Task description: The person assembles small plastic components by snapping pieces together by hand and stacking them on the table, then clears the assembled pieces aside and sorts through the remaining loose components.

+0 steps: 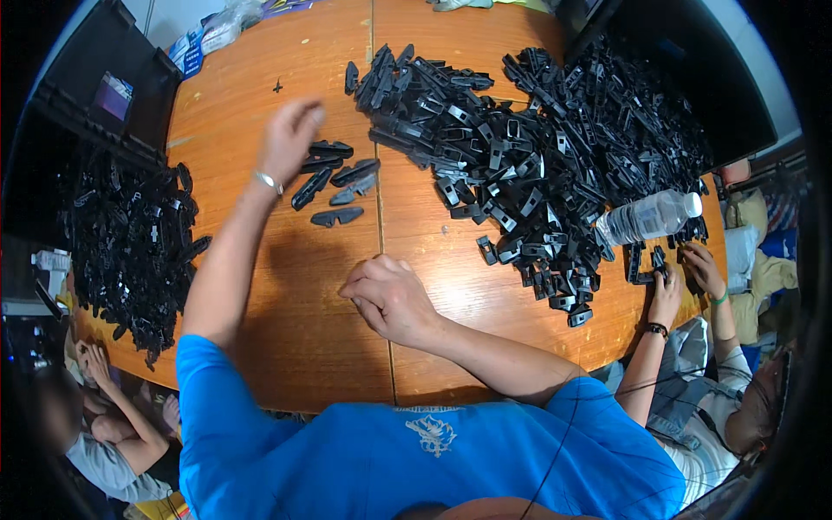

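Note:
My left hand [293,139], with a bracelet at the wrist, is over the table left of the middle seam. Its fingers are smeared by motion, so their grip is unclear. Close beside it lie several long black plastic parts [334,217], one of them with a greyish look. Beyond the hand, a tiny black cross-shaped piece [278,86] lies on the wood. My right hand [392,301] is near the middle seam, low over the tabletop, its fingers curled inward. Whatever is inside those fingers, if anything, is hidden.
A large heap of black plastic parts [511,165] covers the right side; another heap [130,251] is at the left. A clear bottle [650,218] lies on its side at the right. Co-workers' hands [666,295] handle black parts there. Another person [113,416] sits lower left.

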### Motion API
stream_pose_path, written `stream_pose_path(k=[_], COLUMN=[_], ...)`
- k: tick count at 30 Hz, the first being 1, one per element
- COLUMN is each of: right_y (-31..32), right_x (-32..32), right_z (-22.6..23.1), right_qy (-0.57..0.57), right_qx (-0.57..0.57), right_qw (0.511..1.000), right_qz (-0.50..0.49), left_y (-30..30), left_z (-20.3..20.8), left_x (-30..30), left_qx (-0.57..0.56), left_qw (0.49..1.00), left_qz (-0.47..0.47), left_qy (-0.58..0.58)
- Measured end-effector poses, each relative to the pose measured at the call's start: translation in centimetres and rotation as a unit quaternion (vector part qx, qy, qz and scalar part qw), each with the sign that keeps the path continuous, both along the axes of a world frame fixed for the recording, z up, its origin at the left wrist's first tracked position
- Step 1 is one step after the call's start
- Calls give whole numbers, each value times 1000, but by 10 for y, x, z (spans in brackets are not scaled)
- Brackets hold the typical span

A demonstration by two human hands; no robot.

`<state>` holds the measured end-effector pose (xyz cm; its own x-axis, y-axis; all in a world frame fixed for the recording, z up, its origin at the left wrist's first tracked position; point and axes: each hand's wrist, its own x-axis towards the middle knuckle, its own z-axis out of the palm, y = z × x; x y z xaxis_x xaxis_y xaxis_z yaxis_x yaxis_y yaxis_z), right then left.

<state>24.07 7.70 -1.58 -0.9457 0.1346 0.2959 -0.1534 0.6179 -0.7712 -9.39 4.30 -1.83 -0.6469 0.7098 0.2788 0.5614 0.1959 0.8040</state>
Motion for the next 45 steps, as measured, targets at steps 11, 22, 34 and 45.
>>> stream_pose_path(k=[11,22,34,45], right_y=[1,-3,-6,-7], right_x=[0,-1,0,-2], right_z=[-3,-7,-6,-19], right_qy=[5,50,59,52], right_qx=[-7,3,17,54], right_qw=[1000,999,998,997], right_qz=[5,-2,-27,-27], left_y=[8,-200,-352,105], left_z=[-30,60,114,93], left_x=[-126,99,228,79], left_qx=[-190,-241,-440,18], left_qw=[921,965,884,959], left_qz=[151,-9,-120,-172], left_qy=[304,106,-101,223])
